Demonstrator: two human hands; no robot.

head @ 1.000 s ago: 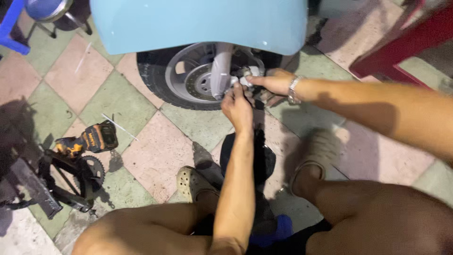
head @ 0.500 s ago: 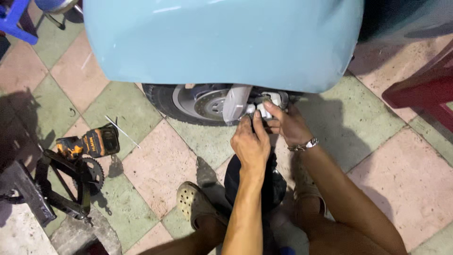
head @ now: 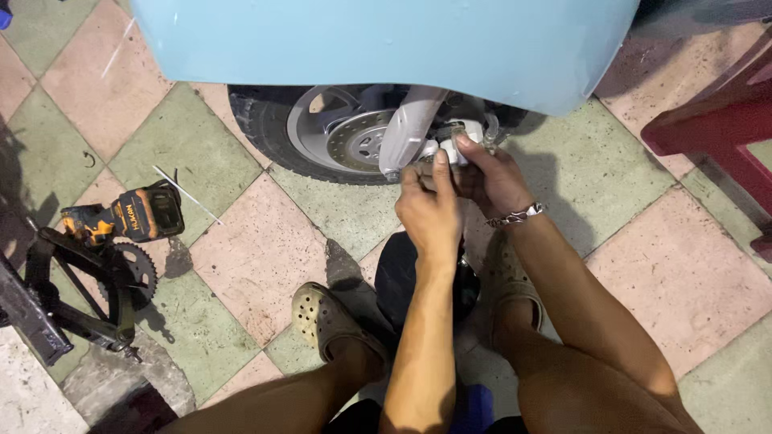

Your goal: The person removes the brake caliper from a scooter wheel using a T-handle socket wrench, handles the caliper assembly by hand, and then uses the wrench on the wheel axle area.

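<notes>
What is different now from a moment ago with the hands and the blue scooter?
The head camera leaned forward, so the light blue scooter body fills more of the top. The left hand and right hand stayed together on the small silver metal part at the grey wheel. The yellow and black power drill stayed on the tiled floor.

Glossy, smooth painted scooter body (head: 386,40), pale blue. Matt black rubber tyre (head: 265,133), treaded. Silver cast-metal wheel (head: 322,133), satin; perforated bare-metal brake disc (head: 358,143). Smooth grey-metal fork leg (head: 406,133). Pale, shiny small part (head: 460,137) under fingers (head: 441,165). Polished metal-link bracelet (head: 515,215). Matt, soft foam-like clogs (head: 326,321), holed. Hard plastic drill (head: 133,215), orange and black. Worn stone floor tiles (head: 257,257), dull, speckled. Red painted bench (head: 716,128), smooth.
</notes>
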